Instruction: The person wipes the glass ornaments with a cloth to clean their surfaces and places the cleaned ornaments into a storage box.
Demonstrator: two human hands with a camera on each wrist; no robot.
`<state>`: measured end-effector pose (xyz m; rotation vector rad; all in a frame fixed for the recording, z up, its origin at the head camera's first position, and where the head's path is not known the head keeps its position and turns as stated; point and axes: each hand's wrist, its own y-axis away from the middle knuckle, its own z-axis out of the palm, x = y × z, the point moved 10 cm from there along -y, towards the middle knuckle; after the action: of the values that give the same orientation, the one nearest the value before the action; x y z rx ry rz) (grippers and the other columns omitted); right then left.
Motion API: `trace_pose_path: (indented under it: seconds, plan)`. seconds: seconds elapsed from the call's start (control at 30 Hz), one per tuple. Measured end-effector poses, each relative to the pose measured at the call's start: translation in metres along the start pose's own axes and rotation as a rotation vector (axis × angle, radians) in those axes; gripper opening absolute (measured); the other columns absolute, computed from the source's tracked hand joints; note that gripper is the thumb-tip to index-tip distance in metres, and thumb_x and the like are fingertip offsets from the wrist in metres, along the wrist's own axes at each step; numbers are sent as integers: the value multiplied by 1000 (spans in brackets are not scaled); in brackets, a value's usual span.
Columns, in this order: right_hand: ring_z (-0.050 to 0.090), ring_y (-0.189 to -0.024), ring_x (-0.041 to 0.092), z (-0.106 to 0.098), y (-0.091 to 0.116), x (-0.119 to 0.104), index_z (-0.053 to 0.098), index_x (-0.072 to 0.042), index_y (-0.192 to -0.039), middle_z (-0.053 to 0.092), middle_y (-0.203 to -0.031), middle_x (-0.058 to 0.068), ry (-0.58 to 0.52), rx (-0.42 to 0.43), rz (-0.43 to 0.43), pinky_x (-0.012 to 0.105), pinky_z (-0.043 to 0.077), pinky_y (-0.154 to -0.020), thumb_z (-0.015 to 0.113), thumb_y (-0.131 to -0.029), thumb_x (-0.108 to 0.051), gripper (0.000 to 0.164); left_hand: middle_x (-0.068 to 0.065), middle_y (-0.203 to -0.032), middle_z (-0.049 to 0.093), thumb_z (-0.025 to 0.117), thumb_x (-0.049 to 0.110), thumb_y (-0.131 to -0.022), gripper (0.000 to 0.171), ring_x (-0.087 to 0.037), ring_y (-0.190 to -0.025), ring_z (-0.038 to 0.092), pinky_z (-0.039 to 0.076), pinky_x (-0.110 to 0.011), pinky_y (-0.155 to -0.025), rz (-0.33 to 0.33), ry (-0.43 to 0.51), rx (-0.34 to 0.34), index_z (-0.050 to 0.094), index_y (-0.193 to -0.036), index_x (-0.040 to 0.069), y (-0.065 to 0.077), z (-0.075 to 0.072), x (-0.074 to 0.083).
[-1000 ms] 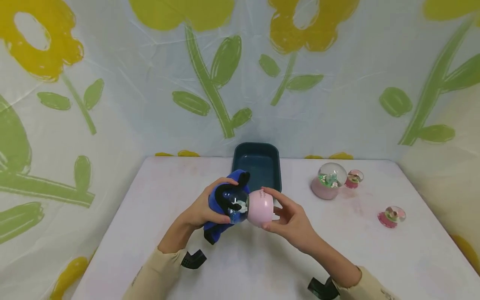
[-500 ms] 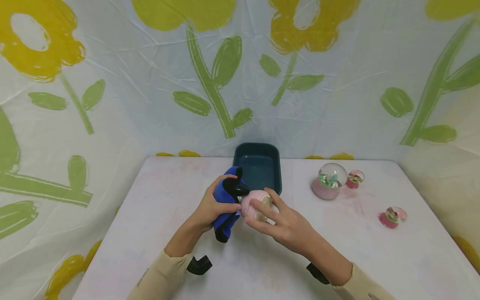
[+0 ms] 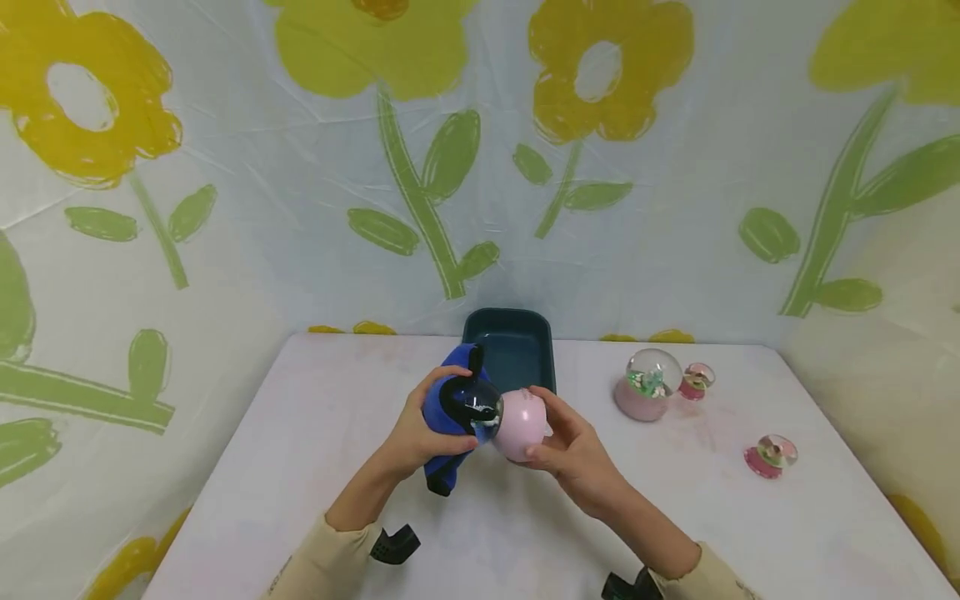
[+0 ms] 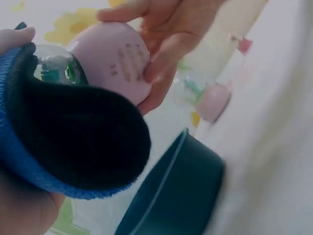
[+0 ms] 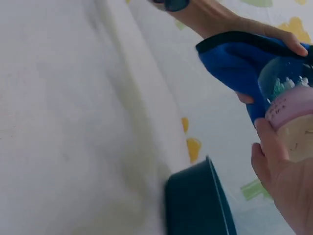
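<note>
Snow globe is aloft near the tray, left hand curled round it through blue cloth, right hand gripping the pink base; I reckon it could slip if that grip loosens.

Nothing readable at the moment: gold lettering runs across the pink base, right by the fingertips of the right hand, too blurred to make out. Small marks on the cream underside, beside that hand's fingers, stay illegible; so do those on the sleeves, behind each hand.
</note>
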<state>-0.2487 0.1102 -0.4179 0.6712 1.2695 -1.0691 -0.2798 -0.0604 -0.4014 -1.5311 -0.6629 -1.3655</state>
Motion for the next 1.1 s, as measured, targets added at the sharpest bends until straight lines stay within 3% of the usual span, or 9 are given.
trace_pose_path:
  seconds: [0.07,0.13,0.3,0.47,0.6,0.7,0.83,0.97,1.1]
  plan:
    - [55,-113,38,-1,0,4,35,-9,-148,29,-147,16,1,15,29,48,50,-86,68,-86,7,72,-13,-132,48,87,23,-70,71,-35,-120,42,43,-50,-90,8,-2,11,51,-131,27,2,-1,-6]
    - [56,-113,37,-2,1,1,39,-10,-146,32,-148,14,101,23,-4,45,52,-83,71,-84,5,72,-15,-131,48,86,24,-72,70,-35,-118,44,44,-50,-89,18,31,19,50,-132,24,4,-1,-12]
    - [54,-120,31,11,7,-29,52,-8,-139,39,-149,11,551,-47,-272,38,55,-77,83,-73,1,72,-18,-129,49,84,28,-73,72,-35,-111,50,50,-47,-82,-14,109,36,48,-135,18,6,1,-27]
    - [46,-129,29,33,20,-53,60,-12,-131,43,-147,13,1031,-176,-558,29,49,-89,87,-66,2,72,-14,-129,50,81,33,-74,73,-46,-113,46,51,-45,-81,-86,111,2,47,-137,17,2,9,-43]
    - [42,-131,32,48,27,-55,58,-17,-132,44,-145,13,1193,-313,-672,32,45,-96,88,-64,2,77,-14,-128,51,79,37,-74,74,-42,-111,49,51,-45,-83,-114,153,-35,46,-137,16,7,11,-54]
    - [44,-130,31,44,25,-52,58,-16,-132,43,-146,14,1111,-319,-656,31,46,-95,88,-64,1,76,-15,-127,51,79,37,-74,74,-33,-107,52,51,-45,-83,-126,156,-43,46,-136,15,11,10,-57]
    - [49,-126,29,18,12,-35,53,-7,-137,39,-149,14,761,-258,-457,33,53,-83,84,-70,2,74,-14,-127,52,83,32,-72,74,-34,-108,51,51,-47,-82,-97,84,-21,48,-135,19,10,8,-51]
    - [55,-116,27,-12,1,0,42,-7,-145,38,-147,12,297,-211,-142,41,54,-79,73,-83,4,69,-6,-134,48,87,20,-68,73,-31,-118,46,48,-48,-87,38,-132,-23,51,-132,24,6,11,-32]
    - [51,-117,32,-20,4,33,36,-15,-149,37,-143,13,-90,-196,114,52,49,-86,61,-94,-2,62,-10,-139,40,92,9,-58,81,-32,-125,41,46,-51,-90,236,-364,-56,52,-126,24,9,22,-8]
